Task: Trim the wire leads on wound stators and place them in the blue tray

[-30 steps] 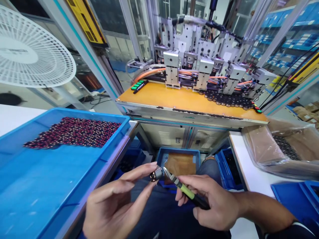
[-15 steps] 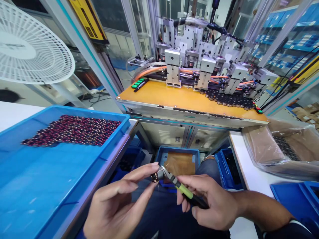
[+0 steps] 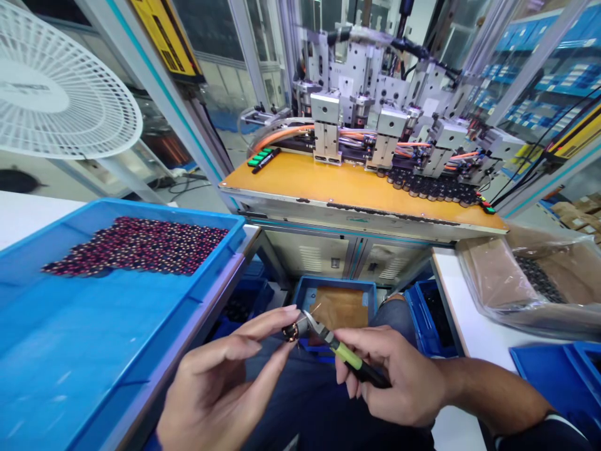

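Observation:
My left hand (image 3: 225, 382) pinches a small round metal part with copper windings (image 3: 292, 331) between thumb and fingertips. Its copper-coloured end faces left and down, and a thin wire end hangs below it. My right hand (image 3: 399, 376) is wrapped round nippers (image 3: 348, 357) with yellow-green and black handles. Their curved jaw tips lie at the right side of the part; whether they bite on anything is too small to tell. Both hands are above my lap, in front of a blue bin with brown cardboard (image 3: 340, 307).
At left, a blue tray (image 3: 117, 326) holds rows of many small dark parts (image 3: 145, 245). A machine with an orange worktop (image 3: 300, 185) stands ahead, dark parts (image 3: 429, 188) lined up on it. A plastic-lined box (image 3: 498, 282) sits right; a white fan (image 3: 66, 88) stands left.
The part has turned slightly in my left fingers, showing more of its copper end. The nippers have shifted a little at its side. A thin wire-like strand now shows above the jaws.

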`<act>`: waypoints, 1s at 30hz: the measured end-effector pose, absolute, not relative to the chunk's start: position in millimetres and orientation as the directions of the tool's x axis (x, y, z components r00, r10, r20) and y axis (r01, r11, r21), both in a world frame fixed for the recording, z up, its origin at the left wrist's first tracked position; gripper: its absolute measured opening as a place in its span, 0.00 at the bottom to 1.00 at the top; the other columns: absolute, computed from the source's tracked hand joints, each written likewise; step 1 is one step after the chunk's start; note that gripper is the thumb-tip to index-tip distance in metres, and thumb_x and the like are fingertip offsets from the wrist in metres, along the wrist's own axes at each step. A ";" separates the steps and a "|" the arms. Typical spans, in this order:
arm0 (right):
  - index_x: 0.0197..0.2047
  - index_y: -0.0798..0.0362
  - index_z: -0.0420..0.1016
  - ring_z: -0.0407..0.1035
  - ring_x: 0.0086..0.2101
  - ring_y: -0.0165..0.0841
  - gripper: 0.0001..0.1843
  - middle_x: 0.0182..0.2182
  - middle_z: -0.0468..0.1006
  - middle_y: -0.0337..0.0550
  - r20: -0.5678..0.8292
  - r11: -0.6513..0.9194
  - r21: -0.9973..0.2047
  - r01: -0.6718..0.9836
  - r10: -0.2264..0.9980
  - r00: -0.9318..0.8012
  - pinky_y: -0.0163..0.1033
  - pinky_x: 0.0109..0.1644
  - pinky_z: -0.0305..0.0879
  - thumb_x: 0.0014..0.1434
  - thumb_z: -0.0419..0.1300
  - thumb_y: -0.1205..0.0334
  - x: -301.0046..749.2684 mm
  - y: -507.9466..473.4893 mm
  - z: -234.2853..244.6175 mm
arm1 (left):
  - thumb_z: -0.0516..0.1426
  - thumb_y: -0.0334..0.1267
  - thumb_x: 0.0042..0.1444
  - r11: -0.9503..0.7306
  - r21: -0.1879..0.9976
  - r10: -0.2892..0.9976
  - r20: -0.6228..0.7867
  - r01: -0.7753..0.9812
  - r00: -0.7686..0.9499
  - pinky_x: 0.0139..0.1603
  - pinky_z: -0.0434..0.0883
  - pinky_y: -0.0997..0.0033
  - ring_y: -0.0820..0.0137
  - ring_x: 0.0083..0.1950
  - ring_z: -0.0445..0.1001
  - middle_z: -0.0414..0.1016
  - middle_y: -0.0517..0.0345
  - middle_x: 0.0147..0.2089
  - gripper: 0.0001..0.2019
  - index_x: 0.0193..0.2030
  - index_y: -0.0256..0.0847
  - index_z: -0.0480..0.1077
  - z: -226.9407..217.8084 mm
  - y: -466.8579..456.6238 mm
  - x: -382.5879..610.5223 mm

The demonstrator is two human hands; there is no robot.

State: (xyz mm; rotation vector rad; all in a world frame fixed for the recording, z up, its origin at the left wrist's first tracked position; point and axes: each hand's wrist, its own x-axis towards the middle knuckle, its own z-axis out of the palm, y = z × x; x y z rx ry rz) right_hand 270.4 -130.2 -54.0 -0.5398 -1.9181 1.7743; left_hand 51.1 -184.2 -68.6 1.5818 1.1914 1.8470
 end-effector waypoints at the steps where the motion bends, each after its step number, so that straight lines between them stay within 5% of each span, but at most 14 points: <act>1: 0.48 0.55 0.72 0.67 0.27 0.24 0.25 0.34 0.71 0.40 0.063 0.086 -0.996 -0.016 0.578 -0.814 0.30 0.31 0.66 0.45 0.54 0.73 270.1 -130.1 -52.8 | 0.60 0.12 0.46 -0.542 0.815 0.776 0.579 0.205 -0.250 0.55 0.81 0.67 0.68 0.48 0.84 0.84 0.65 0.48 0.27 0.46 0.47 0.66 -68.1 -183.4 51.1; 7: 0.35 0.54 0.71 0.57 0.25 0.23 0.14 0.26 0.64 0.33 0.016 0.198 -0.970 0.139 0.625 -0.780 0.30 0.30 0.58 0.45 0.54 0.76 268.3 -124.7 -44.0 | 0.60 0.10 0.44 -0.581 0.792 0.763 0.610 0.187 -0.215 0.57 0.79 0.69 0.68 0.49 0.84 0.84 0.66 0.49 0.29 0.46 0.46 0.67 -67.5 -180.9 51.7; 11: 0.50 0.55 0.72 0.67 0.34 0.28 0.26 0.36 0.72 0.40 0.046 0.254 -0.953 0.164 0.660 -0.750 0.34 0.41 0.67 0.47 0.55 0.76 268.6 -117.6 -44.0 | 0.62 0.13 0.46 -0.537 0.811 0.769 0.584 0.232 -0.261 0.55 0.80 0.70 0.68 0.49 0.83 0.84 0.61 0.49 0.29 0.50 0.47 0.71 -69.1 -182.9 48.1; 14: 0.52 0.54 0.74 0.70 0.35 0.31 0.26 0.35 0.74 0.41 0.038 0.347 -0.903 0.252 0.650 -0.759 0.35 0.42 0.69 0.49 0.56 0.76 268.8 -116.4 -45.1 | 0.64 0.20 0.50 -0.411 0.876 0.816 0.477 0.253 -0.326 0.51 0.81 0.69 0.64 0.49 0.83 0.84 0.55 0.46 0.20 0.47 0.45 0.77 -72.9 -188.0 34.8; 17: 0.56 0.51 0.74 0.74 0.41 0.37 0.28 0.41 0.79 0.46 0.045 0.498 -0.778 0.384 0.653 -0.756 0.38 0.48 0.72 0.52 0.57 0.74 269.7 -109.7 -44.0 | 0.69 0.35 0.50 -0.220 0.975 0.876 0.206 0.019 -0.437 0.44 0.82 0.68 0.59 0.46 0.84 0.84 0.50 0.45 0.07 0.38 0.43 0.81 -80.5 -202.1 9.2; 20: 0.64 0.49 0.69 0.73 0.53 0.44 0.31 0.54 0.77 0.50 0.225 0.670 -0.585 0.456 0.674 -0.703 0.44 0.56 0.71 0.56 0.57 0.69 267.1 -75.0 -35.4 | 0.75 0.46 0.35 -0.034 0.963 0.811 -0.131 -0.269 -0.570 0.42 0.81 0.69 0.60 0.41 0.84 0.85 0.52 0.43 0.18 0.32 0.42 0.80 -88.4 -224.0 -24.0; 22: 0.65 0.51 0.66 0.73 0.53 0.44 0.31 0.55 0.76 0.51 0.361 0.743 -0.468 0.478 0.654 -0.664 0.45 0.56 0.71 0.57 0.56 0.66 258.2 -31.2 -23.5 | 0.76 0.47 0.29 0.065 0.948 0.736 -0.256 -0.311 -0.626 0.40 0.81 0.72 0.63 0.38 0.83 0.85 0.54 0.39 0.21 0.30 0.41 0.79 -92.2 -236.4 -50.5; 27: 0.63 0.59 0.70 0.73 0.51 0.47 0.33 0.54 0.77 0.56 0.476 0.692 -0.173 0.701 0.682 -0.556 0.47 0.57 0.69 0.53 0.59 0.63 212.2 106.3 -2.5 | 0.75 0.48 0.33 0.225 0.947 0.600 -0.320 -0.229 -0.733 0.45 0.81 0.68 0.58 0.43 0.83 0.85 0.50 0.42 0.26 0.40 0.39 0.80 -109.6 -226.4 -144.2; 30: 0.58 0.63 0.74 0.74 0.49 0.49 0.29 0.50 0.79 0.59 0.448 0.646 -0.148 0.749 0.719 -0.531 0.50 0.56 0.69 0.53 0.60 0.61 184.1 161.5 -11.8 | 0.71 0.41 0.45 0.262 0.944 0.517 -0.312 -0.200 -0.797 0.47 0.81 0.62 0.61 0.39 0.83 0.84 0.50 0.39 0.17 0.39 0.36 0.77 -133.3 -193.5 -205.4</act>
